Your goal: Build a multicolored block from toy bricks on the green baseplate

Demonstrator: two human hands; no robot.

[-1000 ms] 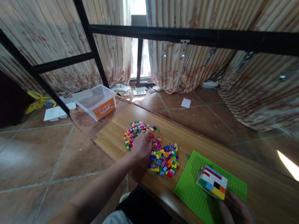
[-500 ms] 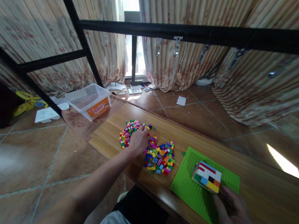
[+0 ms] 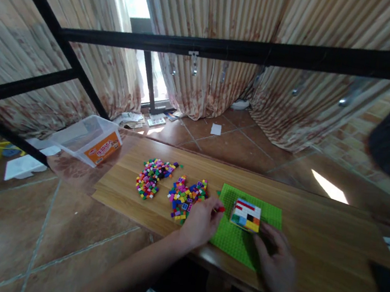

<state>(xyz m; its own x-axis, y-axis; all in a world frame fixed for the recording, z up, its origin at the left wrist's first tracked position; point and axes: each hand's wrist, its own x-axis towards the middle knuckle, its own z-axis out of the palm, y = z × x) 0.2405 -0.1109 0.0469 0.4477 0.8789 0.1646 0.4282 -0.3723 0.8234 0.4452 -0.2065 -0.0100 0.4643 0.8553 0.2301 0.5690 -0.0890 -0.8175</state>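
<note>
Pinched in the fingertips of my left hand is a small red toy brick, held over the left edge of the green baseplate. A low block built of toy bricks rests on the baseplate; white, red, yellow, orange, black, blue and green show on its top. My right hand is at the block's lower right corner, thumb and fingers apart. Whether its fingertips touch the block I cannot tell. Behind my left hand lies a pile of larger loose bricks, partly hidden by that hand.
A second pile of smaller bricks lies farther left on the wooden table. Past the table's left end stands a clear plastic box with an orange label. A black metal rail crosses behind, before striped curtains.
My left hand has moved right from the smaller-brick pile to the baseplate's edge, now with a red brick in its fingers. My right hand stays beside the block. The camera view has turned right.
</note>
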